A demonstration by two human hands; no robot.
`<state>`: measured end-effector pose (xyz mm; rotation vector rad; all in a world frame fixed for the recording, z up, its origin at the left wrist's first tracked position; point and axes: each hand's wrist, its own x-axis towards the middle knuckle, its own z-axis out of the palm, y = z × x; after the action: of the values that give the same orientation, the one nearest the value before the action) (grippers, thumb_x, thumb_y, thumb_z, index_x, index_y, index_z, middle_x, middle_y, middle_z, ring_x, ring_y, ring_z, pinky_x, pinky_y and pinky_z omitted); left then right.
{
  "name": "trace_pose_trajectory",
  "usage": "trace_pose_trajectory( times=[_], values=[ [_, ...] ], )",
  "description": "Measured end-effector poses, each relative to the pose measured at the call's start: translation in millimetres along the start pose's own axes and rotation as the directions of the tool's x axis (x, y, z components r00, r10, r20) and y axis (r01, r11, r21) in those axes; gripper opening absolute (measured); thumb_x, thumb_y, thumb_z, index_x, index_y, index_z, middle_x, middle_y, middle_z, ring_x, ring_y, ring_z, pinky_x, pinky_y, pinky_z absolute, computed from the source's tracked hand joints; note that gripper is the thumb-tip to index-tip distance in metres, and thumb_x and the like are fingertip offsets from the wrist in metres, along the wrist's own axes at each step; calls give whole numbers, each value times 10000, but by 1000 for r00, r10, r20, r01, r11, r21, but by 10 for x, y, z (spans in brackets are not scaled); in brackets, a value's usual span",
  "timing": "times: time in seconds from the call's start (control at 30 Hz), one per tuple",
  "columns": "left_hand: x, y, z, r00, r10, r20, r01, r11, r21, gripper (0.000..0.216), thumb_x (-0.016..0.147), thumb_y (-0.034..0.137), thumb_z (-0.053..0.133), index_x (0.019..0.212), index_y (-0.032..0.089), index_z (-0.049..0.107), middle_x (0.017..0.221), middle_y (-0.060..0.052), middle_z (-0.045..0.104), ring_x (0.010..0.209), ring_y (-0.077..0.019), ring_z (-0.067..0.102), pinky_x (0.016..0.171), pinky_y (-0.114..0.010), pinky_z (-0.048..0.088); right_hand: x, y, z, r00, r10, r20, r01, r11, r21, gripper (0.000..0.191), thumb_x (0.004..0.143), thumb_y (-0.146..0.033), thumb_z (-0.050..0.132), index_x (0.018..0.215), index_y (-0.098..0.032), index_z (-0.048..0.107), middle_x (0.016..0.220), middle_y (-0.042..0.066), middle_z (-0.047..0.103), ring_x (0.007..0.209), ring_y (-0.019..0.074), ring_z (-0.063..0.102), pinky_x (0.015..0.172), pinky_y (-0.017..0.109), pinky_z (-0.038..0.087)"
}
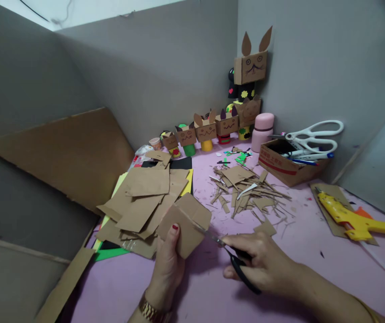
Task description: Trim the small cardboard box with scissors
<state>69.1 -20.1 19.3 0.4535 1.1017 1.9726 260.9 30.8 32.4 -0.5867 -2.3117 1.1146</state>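
Note:
A folded piece of brown cardboard (192,220) is pinched in my left hand (170,262), thumb on its near face and the other fingers hidden behind it. My right hand (263,260) grips black-handled scissors (242,271). Their metal blades meet the right side of the cardboard near its crease, and the handles look spread apart. Left of the held piece lies a stack of cut cardboard sheets (148,184) on coloured paper. Beyond my right hand is a pile of thin cardboard scraps (246,190).
A yellow glue gun (357,220) lies on cardboard at the right. Behind stand a small box of pens and white scissors (290,168), a pink flask (263,132) and several cardboard animal figures (206,130). Grey panels (152,63) enclose the purple table (206,291).

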Motion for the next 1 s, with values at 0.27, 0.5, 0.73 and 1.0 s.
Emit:
trace_pose_trajectory(
  times=[0.27, 0.5, 0.73, 1.0],
  values=[
    [12, -7, -42, 1000, -13, 26, 13, 1000, 7, 523, 698, 328, 744, 1194, 267, 591, 946, 0, 738, 813, -150, 674, 698, -218, 542, 2, 6, -9, 1000, 7, 21, -6, 998, -55, 234, 812, -398, 596, 811, -165, 603, 616, -33, 470, 544, 107, 407, 527, 216, 306],
    [30, -45, -55, 1000, -3, 23, 3, 1000, 27, 515, 699, 324, 740, 1189, 274, 589, 930, 13, 736, 861, -165, 663, 696, -219, 533, -8, 16, -4, 1000, 1, -2, -2, 982, -188, 248, 818, -413, 578, 858, -173, 622, 647, 6, 570, 549, 125, 467, 539, 221, 328],
    [5, -34, -30, 1000, -22, 4, 22, 999, 24, 486, 703, 336, 736, 1165, 271, 601, 916, 20, 747, 805, -139, 669, 705, -207, 533, -11, 45, 14, 997, -66, -34, 58, 980, -188, 275, 853, -440, 552, 826, -172, 609, 598, -7, 572, 507, 110, 494, 504, 209, 299],
    [7, -35, -41, 1000, -11, 23, 10, 999, 36, 497, 722, 336, 721, 1193, 257, 583, 974, -12, 735, 835, -149, 667, 706, -217, 531, 6, 25, -20, 1000, -13, -13, 10, 984, -179, 245, 839, -405, 584, 896, -173, 637, 643, 9, 611, 543, 124, 522, 528, 210, 328]
  ],
)
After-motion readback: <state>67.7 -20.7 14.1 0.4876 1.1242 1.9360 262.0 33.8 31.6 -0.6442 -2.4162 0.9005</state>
